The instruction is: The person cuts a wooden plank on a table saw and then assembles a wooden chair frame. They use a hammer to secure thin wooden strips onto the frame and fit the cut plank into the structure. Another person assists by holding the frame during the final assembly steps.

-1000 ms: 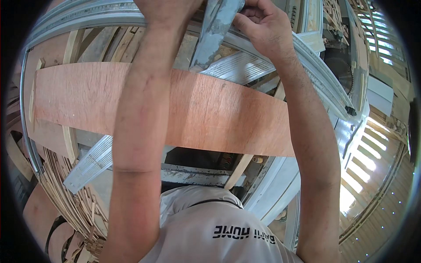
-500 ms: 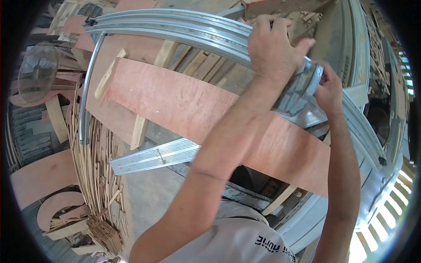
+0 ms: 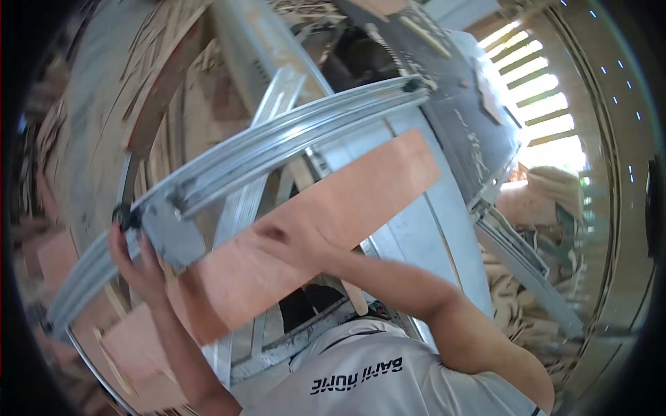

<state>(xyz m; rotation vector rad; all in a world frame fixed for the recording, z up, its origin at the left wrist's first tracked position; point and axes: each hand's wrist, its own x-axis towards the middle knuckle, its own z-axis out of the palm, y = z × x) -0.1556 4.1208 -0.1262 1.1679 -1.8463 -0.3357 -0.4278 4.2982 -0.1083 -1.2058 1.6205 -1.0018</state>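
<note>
A long reddish plywood strip (image 3: 374,184) lies slantwise in front of me, across a sliding-table saw. Behind it runs a silver metal fence rail (image 3: 291,135), carrying a grey metal stop block (image 3: 170,232) with a black knob (image 3: 125,216) at its left. My left hand (image 3: 142,270) reaches up to the rail, its thumb and finger closed about the knob. Over the middle of the plywood is my right hand (image 3: 298,243), blurred, palm down with its fingers stretched leftward; whether it presses on the wood is hard to tell.
A ribbed aluminium bar (image 3: 243,208) passes under the plywood. To the right is the pale saw table (image 3: 416,236), with a dark machine top (image 3: 458,118) beyond it. Wood offcuts (image 3: 513,277) are heaped at the right. A thin metal rod (image 3: 97,374) runs along the lower left.
My view has swung round to the right. My left hand has moved along to the knob by the stop block. My right hand has left the metal block and is now over the plywood.
</note>
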